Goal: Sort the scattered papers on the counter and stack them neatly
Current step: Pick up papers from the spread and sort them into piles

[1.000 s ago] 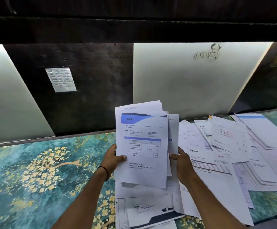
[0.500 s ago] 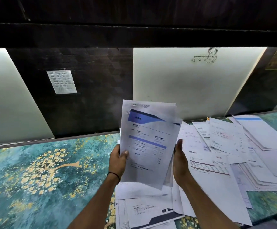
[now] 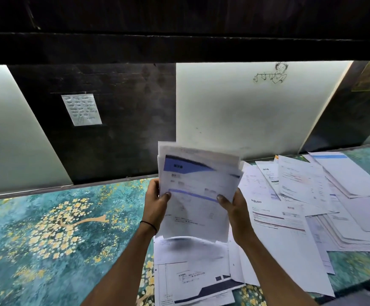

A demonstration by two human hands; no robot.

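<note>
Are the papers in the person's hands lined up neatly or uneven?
Uneven. In the held bundle, back sheets poke past the front sheet at top and right; the left hand and right hand grip its sides.

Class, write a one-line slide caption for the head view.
A bundle of papers gripped by the left hand and right hand above the teal floral counter, loose sheets scattered alongside.

I hold the sheaf of papers [image 3: 198, 191] upright and slightly tilted, its edges uneven. The front sheet is white with a blue banner on top. My left hand [image 3: 156, 203] and right hand [image 3: 234, 209] pinch its sides. Other loose sheets [image 3: 290, 206] lie overlapping on the tabletop [image 3: 47, 228], below and to the right.
</note>
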